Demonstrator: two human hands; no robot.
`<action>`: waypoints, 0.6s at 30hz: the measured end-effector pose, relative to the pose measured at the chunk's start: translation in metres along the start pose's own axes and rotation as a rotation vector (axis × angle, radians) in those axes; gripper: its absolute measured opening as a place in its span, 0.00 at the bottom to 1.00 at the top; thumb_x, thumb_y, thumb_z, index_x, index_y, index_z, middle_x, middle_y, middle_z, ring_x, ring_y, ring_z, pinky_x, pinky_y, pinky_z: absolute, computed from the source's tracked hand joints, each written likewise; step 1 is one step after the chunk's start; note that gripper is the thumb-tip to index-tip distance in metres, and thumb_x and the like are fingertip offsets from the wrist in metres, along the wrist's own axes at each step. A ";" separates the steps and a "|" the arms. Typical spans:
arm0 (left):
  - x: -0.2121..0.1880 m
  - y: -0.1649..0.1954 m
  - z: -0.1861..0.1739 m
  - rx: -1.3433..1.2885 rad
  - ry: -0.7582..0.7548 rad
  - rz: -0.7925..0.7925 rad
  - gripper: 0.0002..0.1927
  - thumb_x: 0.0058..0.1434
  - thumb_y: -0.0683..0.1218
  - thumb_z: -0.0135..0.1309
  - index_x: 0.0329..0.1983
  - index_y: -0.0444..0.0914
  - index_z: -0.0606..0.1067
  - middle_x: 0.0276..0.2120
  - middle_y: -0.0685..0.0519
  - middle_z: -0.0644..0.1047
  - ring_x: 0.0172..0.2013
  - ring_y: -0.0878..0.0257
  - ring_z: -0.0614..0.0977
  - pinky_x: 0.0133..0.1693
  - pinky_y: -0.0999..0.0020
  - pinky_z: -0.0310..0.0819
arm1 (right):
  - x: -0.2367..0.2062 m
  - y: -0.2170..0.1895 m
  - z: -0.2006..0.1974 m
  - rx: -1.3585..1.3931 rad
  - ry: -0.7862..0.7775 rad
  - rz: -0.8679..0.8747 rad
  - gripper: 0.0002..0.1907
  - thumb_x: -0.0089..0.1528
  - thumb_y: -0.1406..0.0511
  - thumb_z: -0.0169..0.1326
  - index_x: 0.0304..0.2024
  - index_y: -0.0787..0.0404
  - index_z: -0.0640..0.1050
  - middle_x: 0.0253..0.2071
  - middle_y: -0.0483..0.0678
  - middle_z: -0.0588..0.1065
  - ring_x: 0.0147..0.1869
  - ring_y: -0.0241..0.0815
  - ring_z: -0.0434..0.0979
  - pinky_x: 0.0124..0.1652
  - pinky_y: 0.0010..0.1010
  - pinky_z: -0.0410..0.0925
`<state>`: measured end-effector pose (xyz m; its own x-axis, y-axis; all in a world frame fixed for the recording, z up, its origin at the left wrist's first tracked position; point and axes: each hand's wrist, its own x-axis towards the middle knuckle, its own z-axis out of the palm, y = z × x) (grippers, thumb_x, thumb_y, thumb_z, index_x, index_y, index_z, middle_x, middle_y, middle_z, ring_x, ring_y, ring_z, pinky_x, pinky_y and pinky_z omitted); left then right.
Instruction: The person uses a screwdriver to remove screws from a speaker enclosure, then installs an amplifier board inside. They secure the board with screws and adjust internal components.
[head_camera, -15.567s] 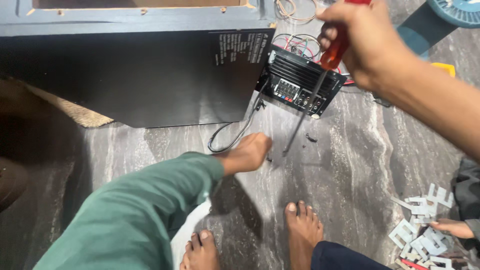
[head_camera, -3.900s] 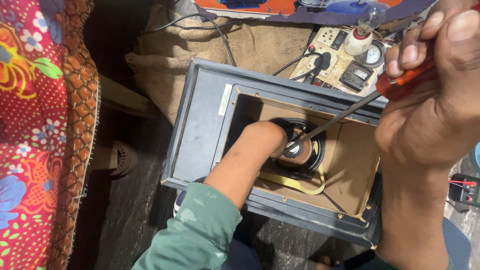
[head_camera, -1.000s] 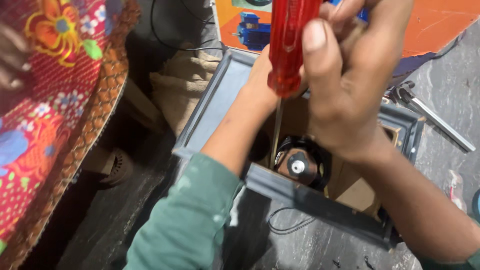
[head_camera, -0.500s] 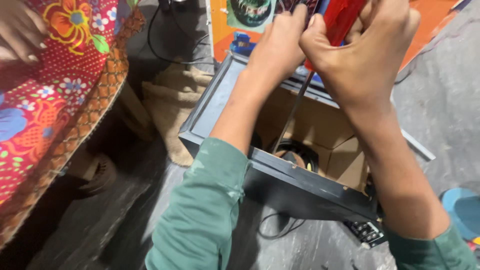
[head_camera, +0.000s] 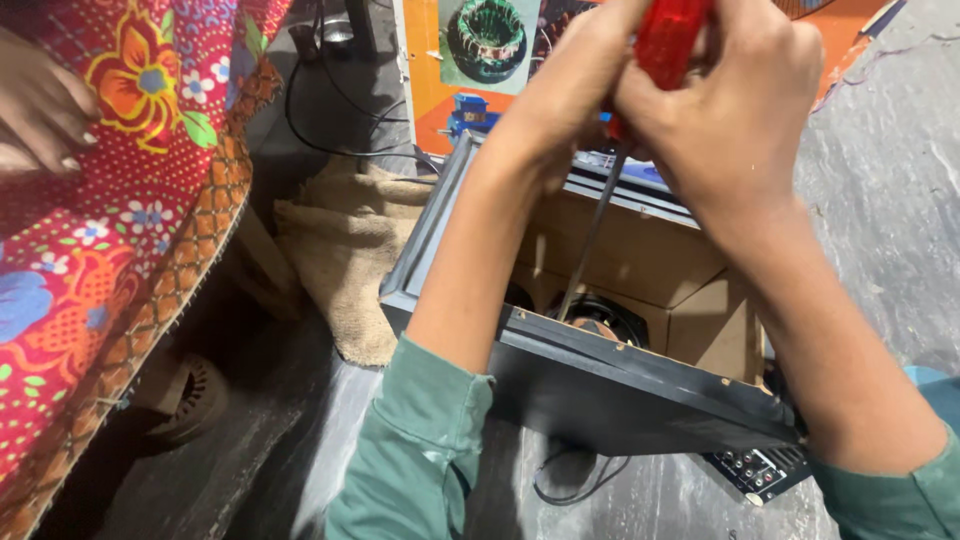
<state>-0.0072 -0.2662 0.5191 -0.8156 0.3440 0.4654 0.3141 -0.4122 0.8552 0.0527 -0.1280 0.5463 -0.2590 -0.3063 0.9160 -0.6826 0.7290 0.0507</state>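
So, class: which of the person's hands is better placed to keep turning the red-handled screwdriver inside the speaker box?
Right, probably. The right hand wraps the screwdriver handle from above, while the left hand only steadies beside it. The shaft runs down into the speaker box.

We see a screwdriver (head_camera: 640, 110) with a red translucent handle at the top of the frame, gripped by both our left hand (head_camera: 570, 90) and right hand (head_camera: 730, 110). Its thin metal shaft slants down and slightly left into the open speaker box (head_camera: 640, 390); the tip is lost near the round black speaker (head_camera: 600, 318) inside. The box is dark grey outside, bare brown board inside, tilted on the stone floor (head_camera: 890, 210).
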 end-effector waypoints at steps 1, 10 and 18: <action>-0.001 0.005 -0.009 0.022 -0.007 0.005 0.26 0.65 0.64 0.44 0.45 0.40 0.79 0.35 0.53 0.83 0.34 0.64 0.87 0.31 0.61 0.86 | 0.005 0.003 0.000 -0.023 -0.033 -0.034 0.16 0.62 0.65 0.70 0.36 0.68 0.76 0.28 0.49 0.72 0.29 0.40 0.72 0.32 0.32 0.63; -0.002 0.000 -0.040 0.045 -0.123 0.273 0.18 0.71 0.53 0.57 0.43 0.32 0.79 0.33 0.50 0.82 0.32 0.65 0.82 0.32 0.69 0.72 | 0.018 0.013 -0.002 0.366 -0.485 0.281 0.19 0.57 0.58 0.65 0.41 0.63 0.75 0.27 0.45 0.70 0.29 0.33 0.68 0.28 0.30 0.63; 0.008 -0.015 -0.047 0.036 -0.028 0.046 0.23 0.67 0.57 0.44 0.42 0.35 0.81 0.27 0.52 0.82 0.28 0.65 0.84 0.33 0.64 0.86 | 0.013 0.061 -0.005 0.383 -0.448 0.150 0.12 0.76 0.63 0.43 0.44 0.62 0.76 0.37 0.44 0.78 0.40 0.34 0.79 0.40 0.25 0.71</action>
<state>-0.0415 -0.2968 0.4993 -0.7859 0.3493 0.5103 0.3685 -0.3981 0.8401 0.0112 -0.0848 0.5628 -0.5771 -0.5058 0.6412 -0.7921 0.5379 -0.2887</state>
